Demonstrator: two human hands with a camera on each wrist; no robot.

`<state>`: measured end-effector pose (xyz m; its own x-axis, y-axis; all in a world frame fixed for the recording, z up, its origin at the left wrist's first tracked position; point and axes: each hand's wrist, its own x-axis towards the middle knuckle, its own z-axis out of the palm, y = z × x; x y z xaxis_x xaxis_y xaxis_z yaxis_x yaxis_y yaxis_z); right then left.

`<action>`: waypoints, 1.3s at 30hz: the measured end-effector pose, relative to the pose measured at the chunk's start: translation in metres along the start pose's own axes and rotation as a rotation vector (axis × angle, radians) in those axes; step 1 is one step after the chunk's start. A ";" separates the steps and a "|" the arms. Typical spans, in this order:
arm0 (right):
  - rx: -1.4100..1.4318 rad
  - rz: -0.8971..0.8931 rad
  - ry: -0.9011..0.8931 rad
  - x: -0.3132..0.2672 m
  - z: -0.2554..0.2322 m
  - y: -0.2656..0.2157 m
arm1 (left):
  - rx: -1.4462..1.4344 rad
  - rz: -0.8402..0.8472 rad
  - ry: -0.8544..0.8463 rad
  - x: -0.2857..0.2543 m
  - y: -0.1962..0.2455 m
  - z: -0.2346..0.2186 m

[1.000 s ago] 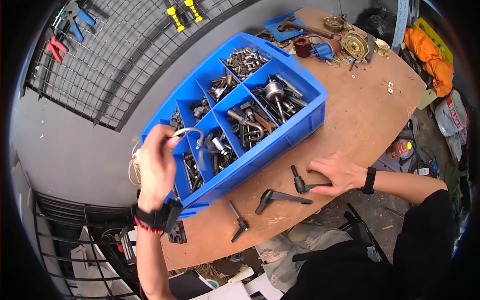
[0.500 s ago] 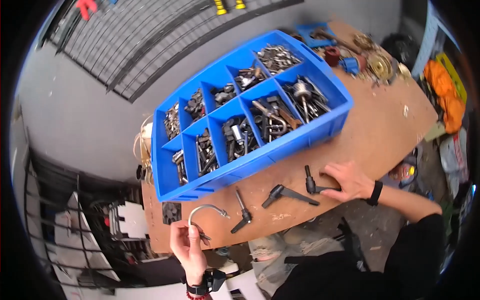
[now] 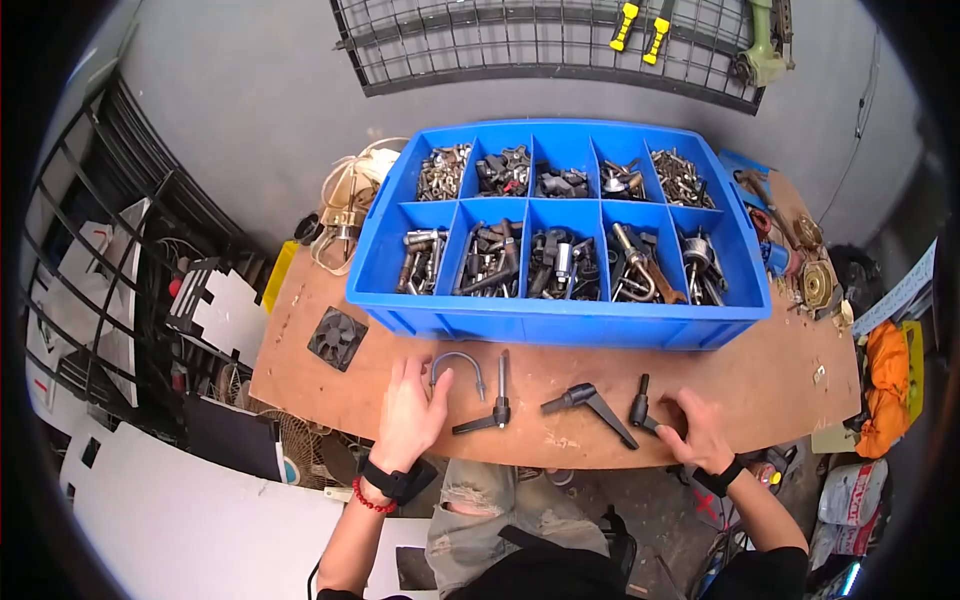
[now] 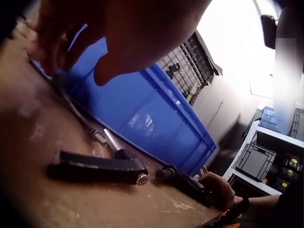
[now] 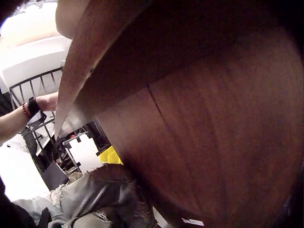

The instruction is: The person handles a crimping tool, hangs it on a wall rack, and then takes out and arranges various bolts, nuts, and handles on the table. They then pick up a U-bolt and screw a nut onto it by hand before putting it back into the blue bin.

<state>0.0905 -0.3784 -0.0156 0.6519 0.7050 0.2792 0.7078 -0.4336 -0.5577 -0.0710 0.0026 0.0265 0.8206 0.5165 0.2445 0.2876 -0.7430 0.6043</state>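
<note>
A curved metal U-bolt (image 3: 457, 362) lies on the wooden table in front of the blue bin. My left hand (image 3: 410, 412) is over its left end, fingertips at the rod and thumb held apart, as the left wrist view also shows (image 4: 118, 38). Right of it are three black clamping levers: one with a long stud (image 3: 500, 400), one with its handle slanting toward the edge (image 3: 597, 408), and one upright-studded lever (image 3: 641, 405). My right hand (image 3: 703, 432) rests at the table's front edge, its thumb by that last lever's handle.
The blue divided bin (image 3: 560, 328) holds bolts, sockets and other hardware in several compartments. A black square fan (image 3: 338, 338) lies at the left of the table (image 3: 760, 375). Brass and motor parts (image 3: 818, 285) sit at the back right. A wire grid (image 3: 520, 60) hangs behind.
My left hand has carried the U-bolt from over the bin down to the table beside the first lever, and its thumb has come away. My right hand stays by the rightmost lever. The head view has turned.
</note>
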 end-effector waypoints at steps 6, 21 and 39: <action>0.026 0.021 -0.006 0.000 0.002 0.000 | -0.179 0.185 0.069 0.032 0.065 -0.041; -0.030 0.048 0.014 0.003 -0.002 -0.014 | 0.622 0.181 -0.767 0.191 0.084 -0.013; 0.062 0.067 0.043 0.002 0.003 -0.010 | 0.301 0.326 -0.318 0.181 0.045 -0.014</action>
<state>0.0840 -0.3714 -0.0116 0.7092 0.6501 0.2727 0.6451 -0.4424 -0.6230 0.0833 0.0684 0.1083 0.9864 0.1192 0.1129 0.0835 -0.9564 0.2800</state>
